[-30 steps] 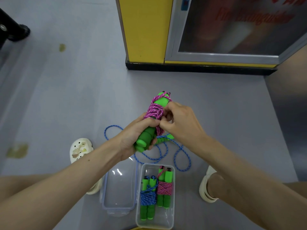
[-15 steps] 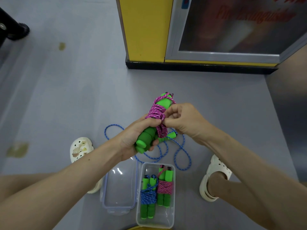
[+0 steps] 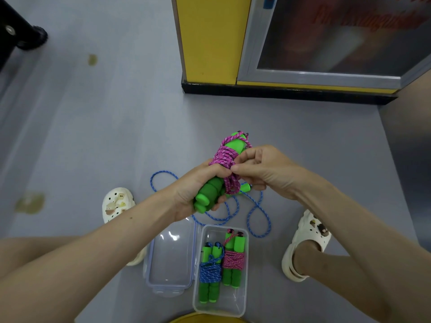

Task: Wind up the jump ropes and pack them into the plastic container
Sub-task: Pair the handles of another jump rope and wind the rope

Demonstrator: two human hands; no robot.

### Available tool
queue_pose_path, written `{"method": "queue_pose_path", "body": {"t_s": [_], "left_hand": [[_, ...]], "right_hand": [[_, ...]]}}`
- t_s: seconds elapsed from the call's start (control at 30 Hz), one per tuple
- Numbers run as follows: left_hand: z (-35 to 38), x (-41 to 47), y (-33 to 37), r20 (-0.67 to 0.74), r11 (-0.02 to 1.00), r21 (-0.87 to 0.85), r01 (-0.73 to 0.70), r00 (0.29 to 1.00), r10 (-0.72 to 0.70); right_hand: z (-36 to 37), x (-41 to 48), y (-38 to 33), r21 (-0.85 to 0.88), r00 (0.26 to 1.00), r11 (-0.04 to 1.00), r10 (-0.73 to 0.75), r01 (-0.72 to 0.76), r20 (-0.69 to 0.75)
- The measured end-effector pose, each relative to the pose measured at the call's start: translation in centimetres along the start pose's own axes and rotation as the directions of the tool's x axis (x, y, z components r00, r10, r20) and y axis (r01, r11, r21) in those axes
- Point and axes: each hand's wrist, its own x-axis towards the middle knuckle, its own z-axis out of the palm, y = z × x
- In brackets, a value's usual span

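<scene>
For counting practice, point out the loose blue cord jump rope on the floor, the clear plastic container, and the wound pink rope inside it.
Loose blue cord jump rope [image 3: 164, 171]: head view, top of left loop.
Clear plastic container [image 3: 224, 307]: head view, bare near end.
Wound pink rope inside [image 3: 233, 259]: head view, wrapped coils.

The left hand [image 3: 191, 193] covers the middle of the green handles [image 3: 210, 190], and the right hand [image 3: 263, 171], fingers curled, hides the pink rope [image 3: 224, 157] end. Both hands hide parts of the loose blue rope [image 3: 163, 171] on the floor [image 3: 116, 136]. The far red lettering [image 3: 363, 17] is blurred and cut by the top edge.
</scene>
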Motion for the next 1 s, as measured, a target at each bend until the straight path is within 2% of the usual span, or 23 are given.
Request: {"method": "queue_pose_path", "body": {"t_s": [0.1, 0.23, 0.4, 0.47, 0.57, 0.63, 0.83, 1.0], "left_hand": [[0.0, 0.1, 0.0, -0.019, 0.999, 0.042, -0.001, 1.000, 0.002], [0.0, 0.2, -0.4, -0.039, 0.999, 0.038, 0.024, 0.999, -0.022], [0.0, 0.4, -0.4, -0.049, 0.998, 0.065, 0.004, 0.999, -0.001], [0.2, 0.5, -0.2, -0.061, 0.999, 0.052, 0.002, 0.998, 0.001], [0.5, 0.6, -0.4, -0.084, 0.999, 0.011, 0.045, 0.996, -0.044], [0.8, 0.7, -0.5, -0.068, 0.997, -0.039, 0.071, 0.995, -0.073], [1.1, 0.9, -0.3, -0.084, 0.994, -0.091, 0.066, 0.994, -0.074], [1.0, 0.9, 0.2, -0.089, 0.992, -0.120, 0.030, 0.995, -0.041]], "right_hand": [[0.1, 0.0, 0.0, -0.143, 0.999, 0.989, -0.033, 0.031, -0.013], [0.8, 0.2, 0.2, -0.384, 0.994, 0.920, -0.098, 0.075, -0.040], [1.2, 0.7, 1.3, -0.462, 0.968, 0.877, -0.213, 0.130, -0.133], [1.4, 0.6, 1.7, -0.515, 0.931, 0.839, -0.311, 0.174, -0.193], [1.9, 0.5, 2.2, -0.688, 0.820, 0.693, -0.510, 0.213, -0.260], [2.4, 0.5, 2.7, -0.749, 0.760, 0.623, -0.593, 0.224, -0.266], [3.8, 0.2, 3.8, -0.687, 0.710, 0.704, -0.578, 0.184, -0.403], [3.6, -0.1, 3.1, -0.553, 0.761, 0.784, -0.534, 0.282, -0.369]]}}
